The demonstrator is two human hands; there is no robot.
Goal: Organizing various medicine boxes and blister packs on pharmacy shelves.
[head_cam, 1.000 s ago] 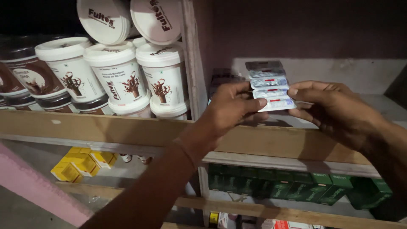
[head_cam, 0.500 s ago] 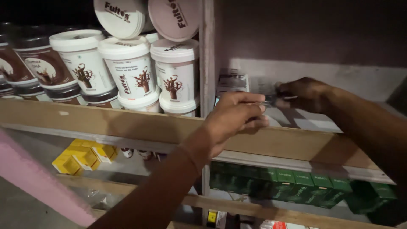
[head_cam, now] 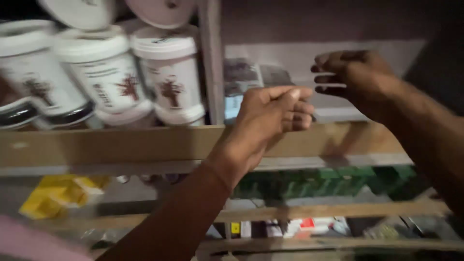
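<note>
A wooden shelf (head_cam: 121,145) runs below both hands. White jars (head_cam: 169,72) stand left of the left hand (head_cam: 273,113), which is curled, apparently gripping nothing. Blister packs (head_cam: 241,77), blurred, lie just behind it in the compartment. The right hand (head_cam: 355,77) hovers beside, fingers bent and empty.

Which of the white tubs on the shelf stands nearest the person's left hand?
The rightmost upright white tub, beside the wooden divider; the others sit farther from the left hand.

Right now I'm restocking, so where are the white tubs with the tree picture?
In the head view, the white tubs stand upper left on the wooden shelf, left of the upright divider and the left hand.
</note>
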